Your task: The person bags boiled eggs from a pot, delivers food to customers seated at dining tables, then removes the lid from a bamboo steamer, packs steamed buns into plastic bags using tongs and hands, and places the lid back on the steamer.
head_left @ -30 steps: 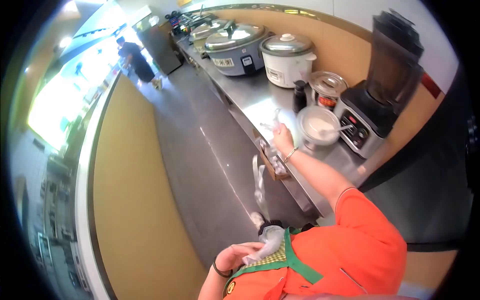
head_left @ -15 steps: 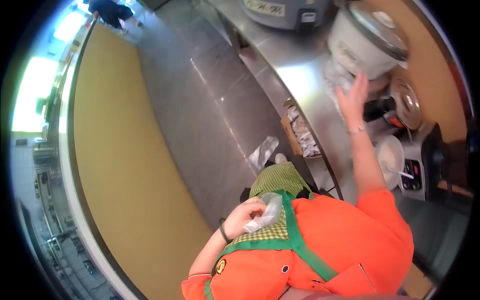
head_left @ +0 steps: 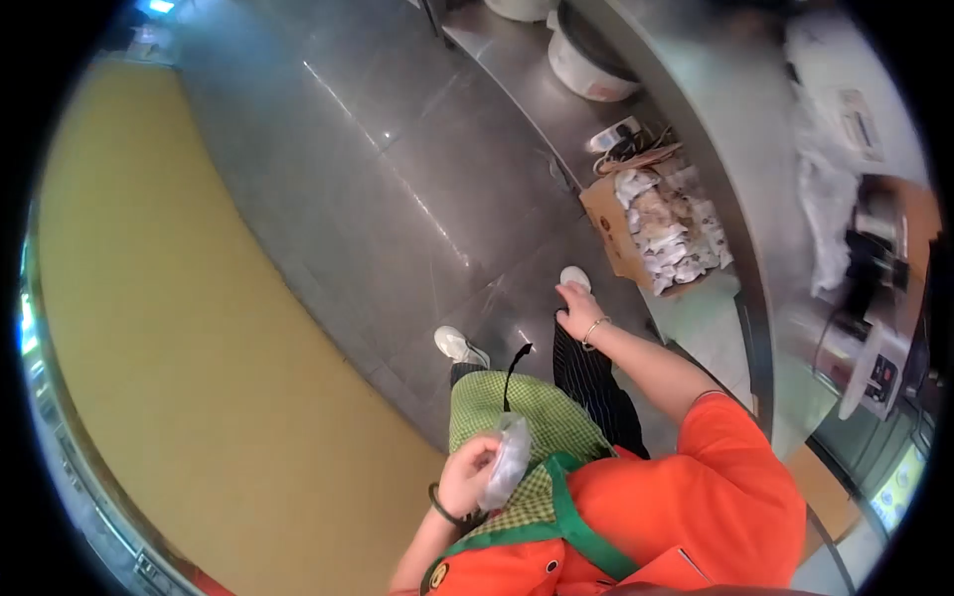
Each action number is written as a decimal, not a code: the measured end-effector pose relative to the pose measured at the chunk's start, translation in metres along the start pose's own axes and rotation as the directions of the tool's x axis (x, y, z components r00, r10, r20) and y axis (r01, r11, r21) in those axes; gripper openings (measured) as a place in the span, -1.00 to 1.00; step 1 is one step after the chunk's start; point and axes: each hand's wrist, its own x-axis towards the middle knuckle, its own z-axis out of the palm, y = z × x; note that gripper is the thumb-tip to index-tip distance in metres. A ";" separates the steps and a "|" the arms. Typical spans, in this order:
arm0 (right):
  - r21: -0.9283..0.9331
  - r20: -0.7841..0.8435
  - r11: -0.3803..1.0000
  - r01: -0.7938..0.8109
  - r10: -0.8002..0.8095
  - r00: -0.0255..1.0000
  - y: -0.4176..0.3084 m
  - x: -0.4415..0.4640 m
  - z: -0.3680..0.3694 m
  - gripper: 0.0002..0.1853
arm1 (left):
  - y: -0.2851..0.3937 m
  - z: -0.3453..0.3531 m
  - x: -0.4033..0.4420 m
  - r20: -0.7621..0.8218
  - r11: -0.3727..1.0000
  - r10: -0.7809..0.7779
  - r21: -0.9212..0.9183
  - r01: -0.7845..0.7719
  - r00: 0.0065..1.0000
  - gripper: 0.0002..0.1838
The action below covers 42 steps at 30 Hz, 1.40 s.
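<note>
The left hand (head_left: 467,477) is closed on a piece of translucent plastic (head_left: 510,462), gripped between the thumb and the bent fingers. Whether the plastic is a bag or a glove cannot be determined. It is positioned in front of the checked apron (head_left: 527,405), close to the body. Its long axis points mainly forward, away from the torso, with a slight lean to the right.

The right hand (head_left: 579,313) is extended forward and lower right of centre, fingers loosely bent. No object is visible in it. In the view, it overlaps the area just beside a white shoe (head_left: 574,279); no contact is evident.

Relative to the right hand, the plastic lies back toward the body and to the left, well apart from it. The left hand alone is in contact with the plastic.

A cardboard box (head_left: 609,230) filled with crumpled white wrappings (head_left: 681,238) lies forward and right of the right hand, which is the nearer of the two hands. The box's long axis slants approximately along the edge of the metal table (head_left: 735,109). A white pot (head_left: 588,77) is located farther forward, beyond the box.
</note>
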 end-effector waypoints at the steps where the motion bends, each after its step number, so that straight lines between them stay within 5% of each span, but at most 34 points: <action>1: -0.036 0.019 0.998 -0.058 0.059 0.998 0.017 0.017 0.017 -0.44 | -0.005 -0.015 0.003 -0.030 1.000 -0.010 0.016 0.010 1.000 -0.88; 4: -0.108 0.037 0.962 -0.253 0.258 0.965 0.052 0.069 0.046 -0.40 | -0.036 -0.051 0.019 -0.125 1.000 0.014 0.022 -0.012 0.992 -0.87; 10: -0.310 -0.170 0.917 -0.250 0.205 0.964 0.113 0.238 0.092 -0.42 | -0.101 -0.097 0.095 -0.261 0.989 -0.035 -0.150 -0.005 0.965 -0.90; 14: -0.124 -0.330 0.926 -0.355 0.299 0.895 0.143 0.364 0.091 -0.58 | -0.171 -0.129 0.150 -0.305 0.981 -0.065 -0.195 0.005 0.950 -0.86; 17: -0.076 -0.245 0.938 -0.338 0.311 0.918 0.244 0.466 0.094 -0.65 | -0.234 -0.148 0.175 -0.395 0.991 -0.052 -0.135 -0.002 0.917 -0.82; 19: -0.009 -0.138 0.955 -0.298 0.294 0.946 0.248 0.494 0.113 -0.66 | -0.193 -0.151 0.202 -0.395 0.977 -0.138 -0.206 0.059 0.908 -0.84; 21: 0.374 -0.324 0.912 -0.169 0.300 0.897 0.200 0.454 0.145 -0.75 | -0.162 -0.137 0.211 -0.474 0.971 -0.197 -0.214 0.104 0.858 -0.84; 22: 0.357 -0.148 0.897 -0.261 0.330 0.932 0.145 0.431 0.157 -0.75 | -0.147 -0.135 0.210 -0.535 0.963 -0.237 -0.242 0.121 0.811 -0.84; 23: 0.025 -0.182 0.995 -0.092 0.094 0.979 0.107 0.402 0.189 -0.77 | -0.145 -0.143 0.200 -0.369 0.986 -0.112 -0.160 0.056 0.923 -0.84; 24: 0.212 0.142 0.973 -0.088 0.058 0.988 0.067 0.366 0.225 -0.80 | -0.127 -0.134 0.190 -0.352 0.987 -0.107 -0.148 0.058 0.930 -0.84; 25: 0.067 0.463 0.945 0.321 -0.315 0.828 0.019 0.313 0.234 -0.78 | -0.107 -0.123 0.183 -0.321 0.985 -0.109 -0.159 0.060 0.941 -0.83; 26: 0.384 0.265 0.756 0.530 -0.640 0.721 -0.019 0.253 0.248 -0.74 | -0.085 -0.114 0.171 -0.287 0.985 -0.105 -0.165 0.058 0.952 -0.83; 27: 0.516 0.573 0.796 0.317 -0.595 0.563 -0.059 0.204 0.251 -0.67 | -0.101 -0.123 0.154 -0.226 0.996 -0.081 -0.049 0.072 0.971 -0.82; 28: 0.369 0.779 0.877 0.306 -0.472 0.413 -0.098 0.163 0.225 -0.65 | -0.078 -0.114 0.142 -0.195 0.999 -0.049 -0.011 0.048 0.980 -0.82; 30: 0.455 0.486 0.590 0.667 -0.792 0.369 -0.132 0.103 0.184 -0.73 | -0.006 -0.090 0.109 -0.125 0.989 -0.059 0.130 0.075 0.990 -0.81; 32: 0.293 0.436 0.725 0.624 -0.682 0.587 -0.171 0.083 0.085 -0.76 | 0.046 -0.067 0.080 -0.070 0.987 -0.021 0.158 0.031 0.997 -0.85; 34: 0.365 0.062 0.748 0.554 -0.613 0.788 -0.191 0.069 -0.016 -0.78 | 0.091 -0.053 0.048 -0.032 0.974 0.154 0.174 -0.147 0.987 -0.89; 35: 0.260 -0.176 0.732 0.630 -0.606 0.776 -0.198 0.053 -0.074 -0.81 | 0.107 -0.044 0.038 -0.020 0.954 0.172 0.251 -0.162 0.985 -0.94; 36: 0.217 -0.362 0.726 0.652 -0.561 0.745 -0.211 0.034 -0.133 -0.83 | 0.117 -0.063 0.039 0.249 0.894 0.346 0.205 -0.398 0.905 -0.86; 38: -0.006 -0.617 0.797 0.603 -0.478 0.625 -0.215 -0.012 -0.225 -0.80 | 0.155 -0.053 0.030 0.393 0.720 0.336 0.479 -0.503 0.856 -0.90; 39: -0.181 -0.725 0.850 0.494 -0.455 0.518 -0.211 -0.035 -0.262 -0.77 | 0.184 -0.035 0.026 0.478 0.430 0.356 0.680 -0.595 0.803 -0.88; 40: -0.102 -0.789 0.887 0.450 -0.348 0.507 -0.195 -0.049 -0.283 -0.76 | 0.208 -0.014 0.022 0.586 0.200 0.377 0.705 -0.680 0.718 -0.88; 42: 0.008 -0.838 0.980 0.197 -0.101 0.536 -0.174 -0.078 -0.331 -0.71 | 0.240 0.023 0.020 0.672 0.104 0.340 0.668 -0.736 0.658 -0.88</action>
